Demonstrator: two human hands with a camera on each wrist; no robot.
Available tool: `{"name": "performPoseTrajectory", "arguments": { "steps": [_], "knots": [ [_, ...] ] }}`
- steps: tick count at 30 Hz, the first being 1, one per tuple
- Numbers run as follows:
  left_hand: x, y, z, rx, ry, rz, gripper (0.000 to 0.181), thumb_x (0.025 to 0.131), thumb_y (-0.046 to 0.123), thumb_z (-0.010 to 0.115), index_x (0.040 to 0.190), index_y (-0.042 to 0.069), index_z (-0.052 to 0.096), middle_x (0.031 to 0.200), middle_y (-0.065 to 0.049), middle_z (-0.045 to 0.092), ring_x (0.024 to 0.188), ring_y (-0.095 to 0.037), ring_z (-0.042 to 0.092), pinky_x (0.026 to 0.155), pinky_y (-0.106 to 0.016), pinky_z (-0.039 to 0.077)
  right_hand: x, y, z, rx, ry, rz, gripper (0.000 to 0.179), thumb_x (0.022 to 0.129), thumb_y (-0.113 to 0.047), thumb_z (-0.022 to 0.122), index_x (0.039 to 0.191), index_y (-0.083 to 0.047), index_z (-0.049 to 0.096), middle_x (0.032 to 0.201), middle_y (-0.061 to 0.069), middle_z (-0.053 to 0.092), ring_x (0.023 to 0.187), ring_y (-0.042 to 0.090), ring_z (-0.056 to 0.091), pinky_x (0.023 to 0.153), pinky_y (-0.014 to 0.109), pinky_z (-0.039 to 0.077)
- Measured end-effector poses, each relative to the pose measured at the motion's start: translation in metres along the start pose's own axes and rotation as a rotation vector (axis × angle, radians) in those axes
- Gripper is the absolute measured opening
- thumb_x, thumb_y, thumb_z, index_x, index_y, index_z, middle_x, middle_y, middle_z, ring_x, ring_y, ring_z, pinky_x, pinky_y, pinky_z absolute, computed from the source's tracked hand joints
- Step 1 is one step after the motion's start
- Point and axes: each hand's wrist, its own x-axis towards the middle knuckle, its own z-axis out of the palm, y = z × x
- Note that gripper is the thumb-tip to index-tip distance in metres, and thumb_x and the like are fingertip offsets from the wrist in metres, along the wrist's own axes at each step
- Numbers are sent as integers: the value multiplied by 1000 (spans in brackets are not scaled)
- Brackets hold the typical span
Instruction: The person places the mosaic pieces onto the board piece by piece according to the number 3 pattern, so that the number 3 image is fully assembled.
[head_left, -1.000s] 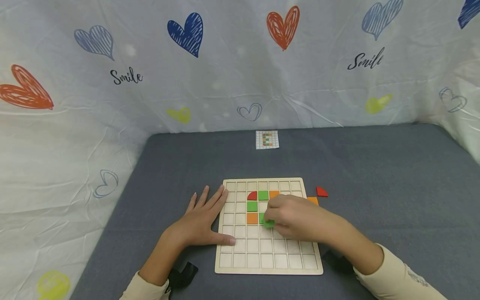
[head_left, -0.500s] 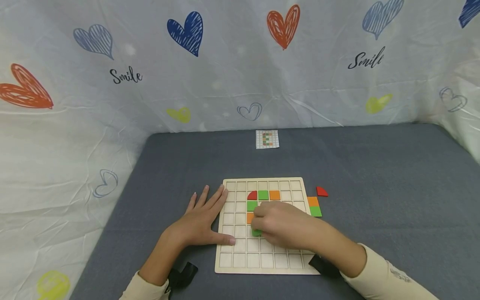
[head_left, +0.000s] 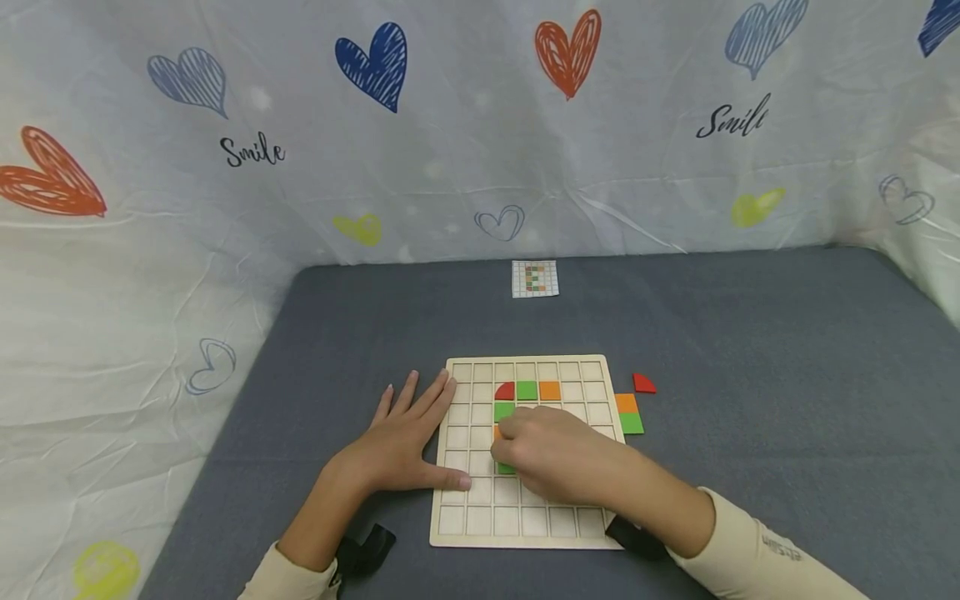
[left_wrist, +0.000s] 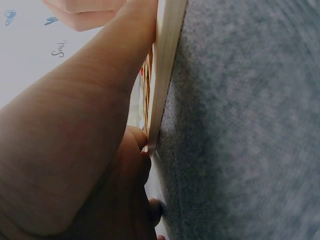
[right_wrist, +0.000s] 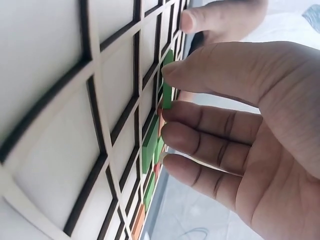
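A pale wooden grid board (head_left: 457, 533) lies on the grey table. My left hand (head_left: 397, 454) rests spread along its left edge, thumb on the grid; its fingers also show in the left wrist view. My right hand (head_left: 558, 454) pinches a green square tile (head_left: 506, 469) between thumb and fingers, over a cell below the orange tile (head_left: 497, 432), which it partly covers. In the right wrist view that green tile (right_wrist: 167, 92) stands tilted against the grid. In the board's upper rows sit a red quarter-round tile (head_left: 505, 391), green squares (head_left: 527, 390) and another orange square (head_left: 550, 390).
Right of the board lie an orange tile (head_left: 626, 403), a green tile (head_left: 632, 423) and a red quarter-round tile (head_left: 644, 383). A small card with a coloured grid pattern (head_left: 535, 279) lies at the table's back edge, before a curtain printed with hearts (head_left: 465, 150).
My right hand has moved left and slightly down across the board with the green tile, then settled over the cell under the orange one. My left hand has stayed put.
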Motion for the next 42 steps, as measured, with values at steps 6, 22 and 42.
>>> {"name": "performPoseTrajectory", "arguments": {
  "steps": [6, 22, 42],
  "knots": [
    [0, 0, 0, -11, 2, 8, 123, 75, 78, 69, 163, 17, 7, 168, 0, -1, 151, -37, -10, 114, -65, -5, 1, 0, 1, -17, 8, -2, 17, 79, 0, 68, 80, -16, 66, 72, -7, 47, 65, 12, 44, 60, 25, 41],
    [0, 0, 0, -17, -5, -1, 124, 75, 77, 69, 163, 17, 6, 168, 0, -2, 151, -36, -10, 115, -64, -6, 0, -2, 1, 69, -59, -11, 13, 88, -7, 72, 82, -19, 74, 74, -9, 48, 66, 7, 43, 58, 20, 39],
    [1, -1, 1, -26, -17, -10, 125, 74, 78, 69, 163, 20, 5, 168, 3, -4, 151, -33, -13, 115, -62, -9, -86, 75, -19, 138, 140, 291, 28, 83, 13, 68, 92, -13, 76, 92, -4, 64, 83, 13, 57, 71, 34, 51]
  ]
}}
